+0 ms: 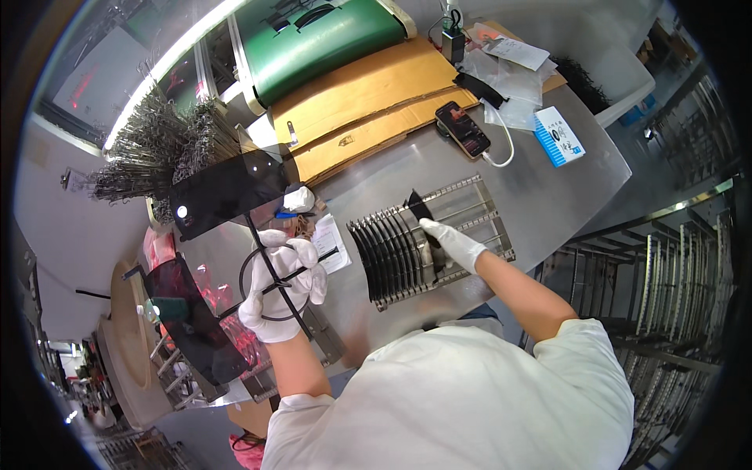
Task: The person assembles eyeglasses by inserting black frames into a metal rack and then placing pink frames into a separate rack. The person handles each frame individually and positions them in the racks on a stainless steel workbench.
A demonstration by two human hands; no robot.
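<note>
My left hand (270, 313), in a white glove, is closed around a black moulded frame (273, 270) of thin rods with a ring. Dark see-through curved panels (231, 190) are attached at the rods' ends, one up toward the wire bundles and another (188, 317) at lower left. My right hand (454, 243), also gloved, reaches over a metal slotted rack (470, 223) on the table. Its fingers pinch the edge of a black curved plate (419, 205) standing tilted in the rack. Several similar dark plates (392, 251) stand in a row in the rack's left part.
Beyond the rack lie flattened cardboard (376, 94) and a green conveyor belt (333, 47). A phone (462, 129) with a white cable, a blue-and-white box (558, 137) and plastic bags are at the far right. Hooked wires (172, 141) bunch at far left. Metal racks (666, 290) stand at right.
</note>
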